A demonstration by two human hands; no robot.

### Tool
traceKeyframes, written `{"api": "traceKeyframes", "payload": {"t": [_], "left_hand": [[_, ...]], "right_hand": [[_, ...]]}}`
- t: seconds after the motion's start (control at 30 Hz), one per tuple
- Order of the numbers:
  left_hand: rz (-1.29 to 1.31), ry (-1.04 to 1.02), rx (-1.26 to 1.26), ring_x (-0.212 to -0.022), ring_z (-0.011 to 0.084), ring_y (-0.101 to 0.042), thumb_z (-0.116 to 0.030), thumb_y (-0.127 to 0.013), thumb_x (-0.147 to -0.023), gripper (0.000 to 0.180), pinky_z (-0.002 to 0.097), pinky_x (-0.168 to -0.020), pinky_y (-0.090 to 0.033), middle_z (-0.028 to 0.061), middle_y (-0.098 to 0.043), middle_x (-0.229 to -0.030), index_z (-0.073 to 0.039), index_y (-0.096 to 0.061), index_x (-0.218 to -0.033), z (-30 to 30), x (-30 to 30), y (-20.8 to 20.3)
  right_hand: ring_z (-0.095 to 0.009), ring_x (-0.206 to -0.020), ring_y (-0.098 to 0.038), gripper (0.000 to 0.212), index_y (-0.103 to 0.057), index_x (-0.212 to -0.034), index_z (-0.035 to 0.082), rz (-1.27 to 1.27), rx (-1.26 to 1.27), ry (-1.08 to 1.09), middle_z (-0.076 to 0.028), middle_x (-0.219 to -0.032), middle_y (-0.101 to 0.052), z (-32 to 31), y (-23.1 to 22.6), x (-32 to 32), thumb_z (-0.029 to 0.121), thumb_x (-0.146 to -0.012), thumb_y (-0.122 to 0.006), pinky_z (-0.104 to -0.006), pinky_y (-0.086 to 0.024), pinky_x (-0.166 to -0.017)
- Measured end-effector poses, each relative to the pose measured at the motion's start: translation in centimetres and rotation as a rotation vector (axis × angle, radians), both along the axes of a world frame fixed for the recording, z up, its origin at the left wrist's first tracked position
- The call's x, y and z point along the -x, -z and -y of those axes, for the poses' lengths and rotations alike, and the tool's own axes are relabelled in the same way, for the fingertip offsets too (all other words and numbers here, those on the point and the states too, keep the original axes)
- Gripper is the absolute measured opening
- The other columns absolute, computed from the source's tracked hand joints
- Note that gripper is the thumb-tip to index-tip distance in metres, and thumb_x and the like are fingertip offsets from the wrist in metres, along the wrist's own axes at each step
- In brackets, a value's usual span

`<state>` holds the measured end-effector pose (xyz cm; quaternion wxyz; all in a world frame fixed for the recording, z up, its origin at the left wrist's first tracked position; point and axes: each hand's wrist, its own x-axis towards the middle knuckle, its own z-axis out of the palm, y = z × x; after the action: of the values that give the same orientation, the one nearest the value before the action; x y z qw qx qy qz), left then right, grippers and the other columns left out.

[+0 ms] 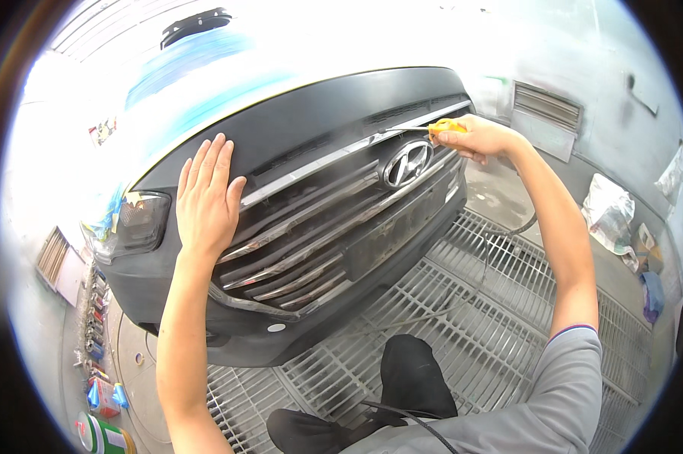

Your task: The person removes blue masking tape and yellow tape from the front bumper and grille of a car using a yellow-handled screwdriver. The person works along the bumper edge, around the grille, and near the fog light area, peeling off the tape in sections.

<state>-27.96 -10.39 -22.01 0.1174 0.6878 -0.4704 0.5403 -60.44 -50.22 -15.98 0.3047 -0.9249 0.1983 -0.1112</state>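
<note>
Your right hand (483, 138) is clenched around a screwdriver (430, 128) by its yellow handle, the shaft pointing left into the gap at the top right edge of the grille (311, 227), just above the oval emblem (407, 163). Your left hand (207, 198) holds nothing; it lies flat and spread against the bumper (303, 113) near its upper left edge, beside the headlight (135, 221). You appear to be working a fastener or clip along the grille's top edge. The next move likely calls for keeping the tip seated while the flat palm steadies the panel. Below you, a metal floor grate (493, 318) runs under the car.
</note>
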Motion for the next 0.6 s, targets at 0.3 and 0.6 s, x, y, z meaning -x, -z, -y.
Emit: {"api": "traceKeyframes", "payload": {"t": [0.3, 0.6], "left_hand": [[0.012, -0.031, -0.025, -0.159, 0.032, -0.047, -0.034, -0.058, -0.112, 0.058, 0.0503, -0.132, -0.033, 0.0087, -0.053, -0.171, -0.011, -0.052, -0.165, 0.3, 0.6, -0.2], [0.015, -0.031, -0.032, -0.159, 0.0338, -0.046, -0.035, -0.056, -0.113, 0.059, 0.0516, -0.132, -0.034, 0.0096, -0.053, -0.171, -0.01, -0.051, -0.166, 0.4, 0.6, -0.2]], "right_hand": [[-0.007, -0.047, -0.043, 0.04, -0.069, -0.114, 0.009, 0.003, -0.05, -0.141, 0.005, -0.062, -0.048, -0.6, 0.6, -1.2, 0.049, -0.112, -0.064, -0.028, -0.037, -0.046], [-0.01, -0.05, -0.047, 0.042, -0.074, -0.127, 0.007, 0.034, -0.042, -0.244, 0.003, -0.067, -0.054, -3.6, 2.1, -3.1, 0.045, -0.11, -0.065, -0.0304, -0.042, -0.048]]}}
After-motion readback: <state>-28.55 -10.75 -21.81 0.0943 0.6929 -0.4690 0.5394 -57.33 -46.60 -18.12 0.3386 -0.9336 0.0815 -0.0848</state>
